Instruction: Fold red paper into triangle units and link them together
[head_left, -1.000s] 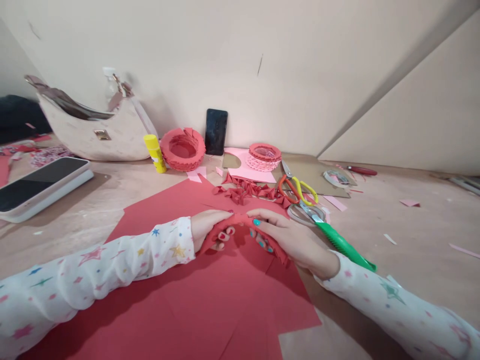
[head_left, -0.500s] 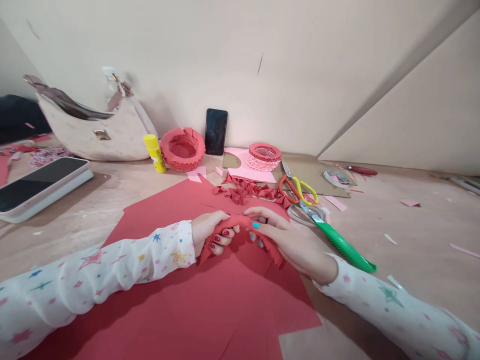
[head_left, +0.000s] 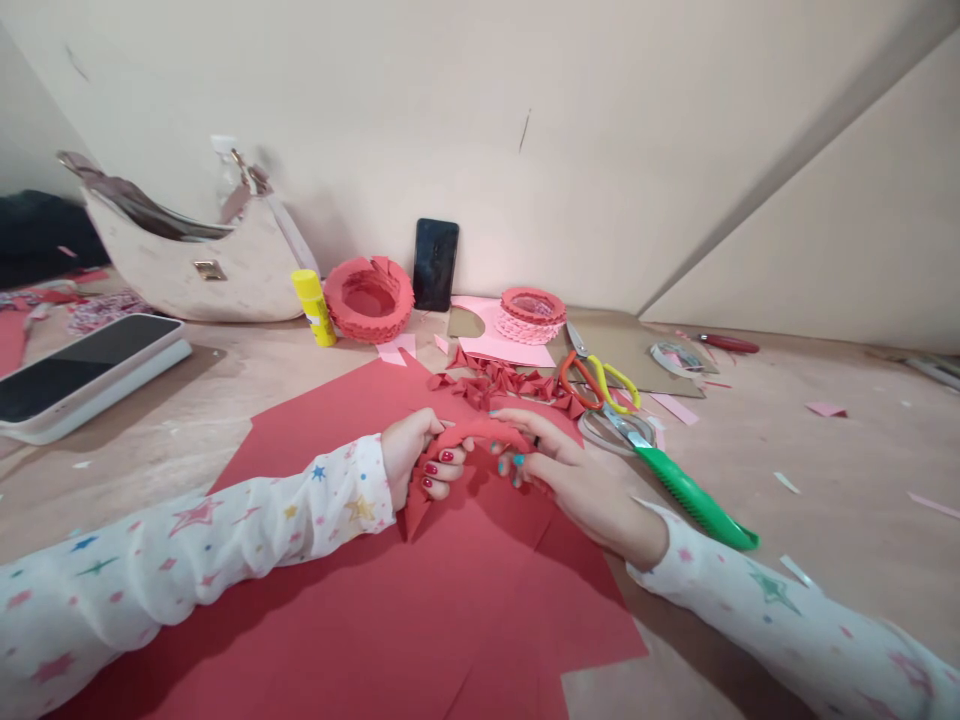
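Observation:
A curved strip of joined red folded paper pieces (head_left: 480, 432) arches between my hands. My left hand (head_left: 424, 455) is closed around its left end, red-nailed fingers curled beneath. At the other end, my right hand (head_left: 562, 465) has its fingers bent about the strip, partly hiding that end. Both hands are above large red paper sheets (head_left: 360, 610). Just beyond them lies a heap of loose red folded paper pieces (head_left: 491, 380). Scissors with red and yellow handles (head_left: 600, 380) and a green-handled cutter (head_left: 697, 495) lie to the right.
At the back stand a red paper ring bowl (head_left: 370, 300), a pink and red one (head_left: 531, 315), a yellow glue stick (head_left: 315, 308) and a phone (head_left: 436, 265) against the wall. On the left are a handbag (head_left: 202, 270) and a white-edged device (head_left: 90, 375). Tape (head_left: 675, 358) lies right.
My right hand has shifted slightly on the strip, and its right end no longer hangs in sight below the hand. My left hand keeps its hold. The view has moved a little.

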